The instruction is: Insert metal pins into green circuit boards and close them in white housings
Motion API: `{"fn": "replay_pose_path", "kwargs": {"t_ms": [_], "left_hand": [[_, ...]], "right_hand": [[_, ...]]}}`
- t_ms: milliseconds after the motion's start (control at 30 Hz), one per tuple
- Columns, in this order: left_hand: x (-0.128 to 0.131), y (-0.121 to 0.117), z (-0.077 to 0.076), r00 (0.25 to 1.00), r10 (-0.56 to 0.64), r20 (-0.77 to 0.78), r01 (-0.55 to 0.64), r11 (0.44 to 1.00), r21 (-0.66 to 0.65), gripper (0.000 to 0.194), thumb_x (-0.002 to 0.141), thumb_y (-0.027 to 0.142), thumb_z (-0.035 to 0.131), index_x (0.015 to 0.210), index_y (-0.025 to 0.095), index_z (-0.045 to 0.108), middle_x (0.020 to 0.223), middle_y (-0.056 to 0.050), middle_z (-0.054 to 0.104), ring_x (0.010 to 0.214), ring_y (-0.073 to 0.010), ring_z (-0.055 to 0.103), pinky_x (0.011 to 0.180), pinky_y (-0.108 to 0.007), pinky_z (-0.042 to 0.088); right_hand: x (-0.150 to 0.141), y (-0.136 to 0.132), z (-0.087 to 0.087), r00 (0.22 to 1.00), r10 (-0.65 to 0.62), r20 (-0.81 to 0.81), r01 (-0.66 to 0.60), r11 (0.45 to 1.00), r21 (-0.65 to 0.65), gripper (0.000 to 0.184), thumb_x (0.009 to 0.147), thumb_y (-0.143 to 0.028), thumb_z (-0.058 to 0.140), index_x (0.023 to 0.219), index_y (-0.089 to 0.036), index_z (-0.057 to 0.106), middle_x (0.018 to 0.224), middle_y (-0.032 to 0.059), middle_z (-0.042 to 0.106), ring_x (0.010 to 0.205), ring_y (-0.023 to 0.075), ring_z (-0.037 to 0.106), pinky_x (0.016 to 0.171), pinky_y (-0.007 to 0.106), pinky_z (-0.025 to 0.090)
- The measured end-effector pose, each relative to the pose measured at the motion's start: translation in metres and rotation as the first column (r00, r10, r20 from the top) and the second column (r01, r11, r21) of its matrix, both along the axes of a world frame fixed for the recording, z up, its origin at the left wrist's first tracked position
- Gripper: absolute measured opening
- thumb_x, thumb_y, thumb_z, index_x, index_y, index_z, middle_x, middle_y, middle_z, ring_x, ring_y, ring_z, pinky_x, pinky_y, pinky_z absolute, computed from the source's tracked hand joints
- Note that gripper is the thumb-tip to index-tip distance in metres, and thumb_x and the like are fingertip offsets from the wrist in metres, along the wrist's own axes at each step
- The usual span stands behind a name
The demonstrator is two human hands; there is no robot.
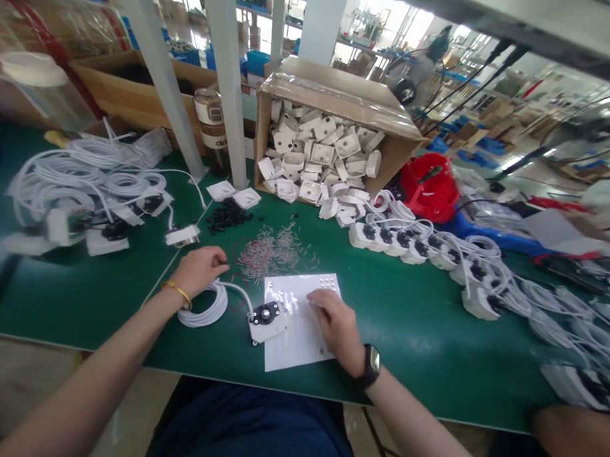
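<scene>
My left hand [199, 270] hovers above a coil of white cable [209, 308], its fingertips pinched together; anything between them is too small to make out. The cable leads to a white box with a black fitting [266, 320], which lies partly over the left edge of a white sheet [291, 351]. Small shiny dots [328, 282] sit at the sheet's top right corner. My right hand [336, 323] rests on the sheet's right side with fingers bent and closed, and what they may hold is hidden. Beyond the sheet is a pile of small screws [269, 254].
A cardboard box [334, 89] spills white housings [312, 155] at the back. Black parts [229, 216] lie beside the screws. Coiled cables with boxes stand left [87, 167] and in a row at right [409, 245]. Metal posts [227, 79] rise behind. Another person's limb [575, 434] shows lower right.
</scene>
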State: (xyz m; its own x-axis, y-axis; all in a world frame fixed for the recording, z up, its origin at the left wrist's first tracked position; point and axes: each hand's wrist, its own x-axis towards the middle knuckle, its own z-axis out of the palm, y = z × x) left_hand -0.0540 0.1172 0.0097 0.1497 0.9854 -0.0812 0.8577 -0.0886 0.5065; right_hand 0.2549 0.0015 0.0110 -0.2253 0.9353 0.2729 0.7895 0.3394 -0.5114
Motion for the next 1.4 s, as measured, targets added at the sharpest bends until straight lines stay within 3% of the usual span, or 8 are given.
{"fn": "replay_pose_path", "kwargs": {"t_ms": [133,333,500,700,800,900,1100,1400], "left_hand": [[0.009,0.014,-0.005,0.998,-0.056,-0.031,0.057,0.998,0.013,0.01,0.063,0.029,0.06,0.057,0.021,0.058,0.064,-0.003,0.06,0.062,-0.0205,0.057,0.059,-0.029,0.041],[0.009,-0.016,0.014,0.993,0.029,0.114,-0.047,0.986,0.16,0.016,0.076,0.034,0.049,0.074,0.02,0.055,0.077,-0.005,0.063,0.071,-0.0201,0.059,0.07,-0.031,0.047],[0.028,-0.088,0.026,0.731,0.255,0.632,-0.305,0.952,-0.032,0.033,0.074,0.041,0.061,0.095,0.016,0.061,0.081,-0.005,0.066,0.069,-0.0174,0.063,0.066,-0.029,0.054],[0.055,-0.129,0.002,0.545,0.432,0.718,-0.371,0.893,-0.255,0.035,0.072,0.042,0.066,0.09,0.012,0.063,0.076,-0.007,0.07,0.068,-0.0199,0.068,0.071,-0.035,0.058],[0.06,-0.129,-0.005,0.603,0.375,0.704,-0.347,0.918,-0.192,0.031,0.075,0.041,0.065,0.087,0.013,0.064,0.082,-0.008,0.071,0.077,-0.0206,0.069,0.077,-0.035,0.057],[0.062,-0.127,-0.008,0.734,0.269,0.624,-0.261,0.959,-0.107,0.025,0.077,0.04,0.062,0.083,0.016,0.066,0.081,-0.006,0.071,0.074,-0.0191,0.067,0.07,-0.03,0.057],[0.059,-0.123,-0.01,0.875,0.054,0.481,-0.108,0.991,0.084,0.022,0.084,0.035,0.053,0.086,0.017,0.065,0.082,-0.006,0.069,0.072,-0.019,0.065,0.064,-0.028,0.054],[0.056,-0.13,-0.018,0.956,-0.147,0.254,0.026,0.905,0.425,0.019,0.089,0.021,0.047,0.091,0.019,0.066,0.091,-0.007,0.071,0.085,-0.0202,0.066,0.081,-0.033,0.05]], "right_hand": [[0.022,0.056,0.008,0.947,-0.314,0.069,0.321,0.924,-0.208,0.015,0.086,-0.017,0.053,0.096,-0.017,0.064,0.092,0.0061,0.069,0.084,0.0183,0.065,0.078,0.03,0.05],[0.012,0.09,0.003,0.965,-0.158,0.207,0.215,0.932,-0.293,0.007,0.081,-0.019,0.063,0.087,-0.021,0.064,0.091,0.0018,0.063,0.082,0.0154,0.062,0.072,0.024,0.044],[0.001,0.085,0.002,0.943,-0.111,0.314,0.217,0.92,-0.327,0.009,0.092,-0.02,0.049,0.092,-0.017,0.057,0.102,0.0089,0.057,0.078,0.0176,0.062,0.066,0.027,0.042],[-0.015,0.063,0.011,0.992,-0.123,0.025,0.125,0.943,-0.308,0.01,0.092,-0.021,0.045,0.087,-0.017,0.053,0.086,0.0042,0.058,0.075,0.0155,0.057,0.067,0.026,0.041],[-0.033,0.044,0.007,0.86,-0.124,-0.496,-0.144,0.872,-0.468,0.012,0.088,-0.027,0.047,0.083,-0.018,0.054,0.062,-0.0045,0.047,0.051,0.01,0.044,0.051,0.022,0.036],[-0.044,0.034,0.0,0.696,-0.215,-0.685,-0.345,0.737,-0.581,0.013,0.085,-0.029,0.047,0.086,-0.018,0.053,0.052,-0.0099,0.035,0.041,0.0077,0.028,0.041,0.02,0.026],[-0.045,0.037,0.0,0.837,-0.059,-0.545,-0.219,0.875,-0.431,0.011,0.073,-0.012,0.056,0.083,-0.016,0.059,0.075,-0.0024,0.056,0.067,0.0106,0.05,0.064,0.022,0.04],[-0.048,0.036,0.008,0.837,-0.148,-0.527,-0.14,0.873,-0.468,0.008,0.073,-0.016,0.064,0.076,-0.016,0.071,0.076,0.0027,0.071,0.072,0.0166,0.064,0.069,0.027,0.047]]}}
